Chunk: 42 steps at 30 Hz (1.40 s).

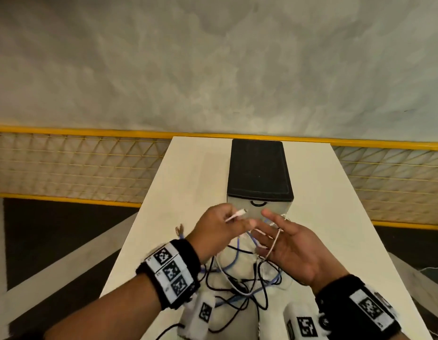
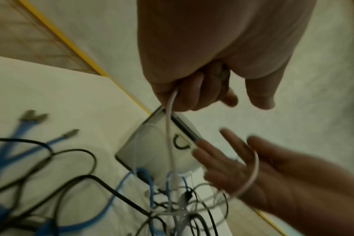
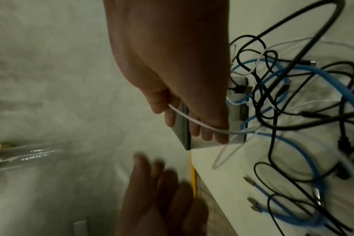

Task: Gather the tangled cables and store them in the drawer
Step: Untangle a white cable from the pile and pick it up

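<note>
A tangle of black, blue and white cables [image 1: 244, 280] lies on the white table [image 1: 193, 180] in front of a small drawer unit [image 1: 259, 168] with a black top. Its drawer front [image 1: 271, 209] is closed and has a ring handle [image 1: 257, 203]. My left hand [image 1: 233, 218] pinches a white cable [image 1: 233, 217] just behind its plug, lifted above the tangle. In the left wrist view the left hand [image 2: 192, 97] grips that white cable [image 2: 169, 127]. My right hand [image 1: 281, 236] is held flat beside it, fingers straight, with a white strand looped over them.
A yellow-framed mesh fence [image 1: 78, 165] runs behind the table. The table edges fall to a dark floor [image 1: 53, 236] on the left and right. Two blue cable ends [image 2: 32, 116] lie loose left of the tangle.
</note>
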Motion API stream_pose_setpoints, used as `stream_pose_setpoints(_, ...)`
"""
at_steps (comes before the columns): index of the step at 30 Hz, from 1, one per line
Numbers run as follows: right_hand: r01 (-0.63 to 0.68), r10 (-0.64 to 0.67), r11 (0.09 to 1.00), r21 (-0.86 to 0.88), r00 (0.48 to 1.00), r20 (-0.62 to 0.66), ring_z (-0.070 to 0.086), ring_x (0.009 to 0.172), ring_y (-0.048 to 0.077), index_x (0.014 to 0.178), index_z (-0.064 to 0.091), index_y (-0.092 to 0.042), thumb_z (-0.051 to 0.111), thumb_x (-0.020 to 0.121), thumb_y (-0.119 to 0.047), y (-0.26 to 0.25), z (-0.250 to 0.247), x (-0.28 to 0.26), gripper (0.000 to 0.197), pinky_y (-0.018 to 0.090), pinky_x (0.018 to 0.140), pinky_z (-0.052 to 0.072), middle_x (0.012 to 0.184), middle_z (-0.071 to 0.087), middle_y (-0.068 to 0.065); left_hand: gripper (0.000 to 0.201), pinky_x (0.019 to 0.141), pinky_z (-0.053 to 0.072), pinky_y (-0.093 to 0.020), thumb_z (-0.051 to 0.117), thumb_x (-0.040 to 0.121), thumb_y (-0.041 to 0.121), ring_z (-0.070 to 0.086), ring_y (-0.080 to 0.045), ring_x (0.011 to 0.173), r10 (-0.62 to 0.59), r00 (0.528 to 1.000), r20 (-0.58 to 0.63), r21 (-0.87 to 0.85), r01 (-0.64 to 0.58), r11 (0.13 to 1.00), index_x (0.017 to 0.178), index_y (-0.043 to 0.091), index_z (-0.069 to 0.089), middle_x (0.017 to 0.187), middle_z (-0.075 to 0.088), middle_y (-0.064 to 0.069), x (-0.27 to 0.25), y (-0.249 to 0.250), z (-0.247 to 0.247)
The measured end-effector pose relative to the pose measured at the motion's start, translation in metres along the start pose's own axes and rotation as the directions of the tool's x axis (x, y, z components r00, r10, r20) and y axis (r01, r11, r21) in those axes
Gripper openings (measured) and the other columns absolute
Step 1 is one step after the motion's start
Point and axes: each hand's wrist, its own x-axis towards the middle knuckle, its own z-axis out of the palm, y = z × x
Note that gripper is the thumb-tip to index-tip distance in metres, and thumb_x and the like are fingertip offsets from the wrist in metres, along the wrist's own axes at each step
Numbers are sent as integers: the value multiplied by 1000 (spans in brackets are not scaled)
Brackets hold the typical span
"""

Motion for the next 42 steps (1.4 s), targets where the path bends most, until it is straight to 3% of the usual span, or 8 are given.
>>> stream_pose_setpoints(9, -30, 29, 1000, 7, 996, 90, 65, 107, 37, 120, 62, -5, 77, 74, -27, -8, -4, -6, 53, 49, 86, 53, 126, 64, 24, 21, 62, 44, -31, 61, 87, 27, 49, -6, 61, 116, 933, 340, 193, -190, 963, 68, 23, 55, 65, 53, 8, -14, 4, 36)
stream_pose_setpoints(12, 40, -60, 971, 237, 995, 79, 69, 106, 36, 91, 65, -9, 97, 24, -8, -32, -26, 4, 74, 56, 81, 56, 118, 69, 22, 21, 59, 36, -29, 60, 89, 26, 43, -11, 60, -50, 737, 674, 426, -332, 842, 71, 18, 53, 64, 47, 3, -37, -5, 8)
stream_pose_setpoints(15, 181, -180, 955, 235, 983, -26, 73, 96, 27, 90, 68, -11, 93, 44, -8, -58, -42, 5, 52, 48, 68, 62, 104, 76, 13, 28, 59, 35, -28, 61, 89, 35, 43, -7, 57, -277, 601, 750, 521, -278, 807, 77, 10, 59, 67, 50, 2, -58, -27, -29)
stream_pose_setpoints(22, 164, -265, 891, -423, 945, -192, 66, 85, 25, 102, 65, -17, 54, 97, -21, -31, -44, 11, 13, 33, 69, 48, 94, 73, 8, 19, 60, 38, -22, 72, 81, 36, 50, -1, 58, -336, 623, 707, 490, -88, 867, 71, 20, 72, 56, 56, 14, -52, -17, -68)
stream_pose_setpoints(26, 165, -561, 185, -969, 827, 34, 63, 87, 20, 95, 71, -18, 61, 90, -14, -14, -55, 36, 13, 27, 75, 44, 98, 71, 2, 33, 60, 36, -21, 65, 86, 43, 48, -1, 59, -315, 727, 610, 565, -121, 816, 78, 11, 70, 60, 54, 10, -52, -23, -67)
stream_pose_setpoints(33, -38, -386, -555, -831, 896, 218, 51, 121, 15, 116, 62, -32, 49, 91, -23, 10, -39, 76, 29, 53, 111, 23, 121, 62, -10, 49, 49, 39, -29, 48, 97, 45, 50, -16, 42, -269, 938, 221, -10, 277, 961, 69, 12, 70, 49, 51, -8, -32, -12, -39)
stream_pose_setpoints(38, -122, -322, -674, -729, 936, 140, 54, 117, 17, 110, 62, -30, 53, 91, -32, 13, -46, 82, 21, 67, 112, 6, 113, 64, -7, 41, 47, 40, -26, 48, 98, 44, 34, -14, 41, -410, 889, 202, -535, 451, 714, 78, 11, 61, 54, 39, -2, -13, 1, -28)
stream_pose_setpoints(42, 45, -473, -304, -952, 860, 191, 62, 93, 10, 89, 65, -32, 52, 94, -40, -4, -40, 64, 16, 51, 107, 30, 89, 67, -11, 32, 46, 37, -23, 55, 94, 39, 32, -10, 42, -424, 882, 205, -632, 450, 630, 82, 11, 62, 56, 37, 0, -3, 1, -21)
